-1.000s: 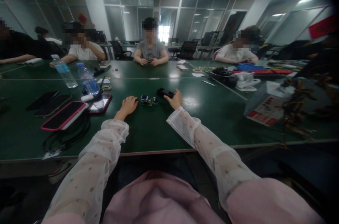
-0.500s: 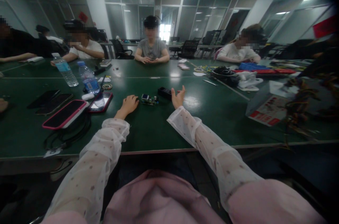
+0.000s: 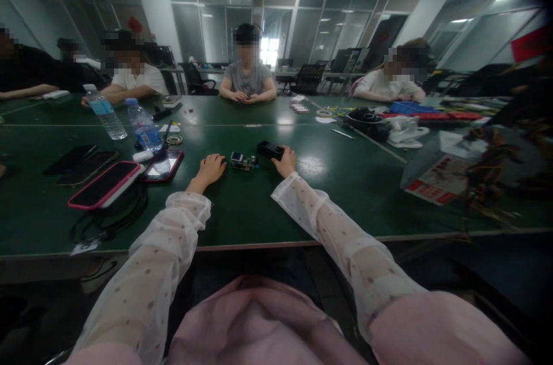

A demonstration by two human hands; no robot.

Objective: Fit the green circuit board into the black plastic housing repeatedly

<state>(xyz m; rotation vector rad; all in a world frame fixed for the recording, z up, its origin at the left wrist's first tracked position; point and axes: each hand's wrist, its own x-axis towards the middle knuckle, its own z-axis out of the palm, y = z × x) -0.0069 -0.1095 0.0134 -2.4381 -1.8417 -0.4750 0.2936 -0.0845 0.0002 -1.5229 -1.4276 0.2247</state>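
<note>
The right grip [image 3: 285, 162] pinches the right end of a black rectangular case [image 3: 268, 149], probably to steady it; the left grip [image 3: 211, 169] rests palm down, fingers loosely spread, seemingly holding nothing. The green table [image 3: 250, 215] carries everything, giving both forearms a level support. The case lies low on it, aslant. Smaller, the circuit board [image 3: 246, 163] sits between the grips, within easy reach of either, its tiny screen [image 3: 237, 156] facing up, perhaps for reading

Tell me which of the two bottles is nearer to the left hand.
The blue-capped bottle; the pale-capped bottle stands farther from the left hand.
</note>
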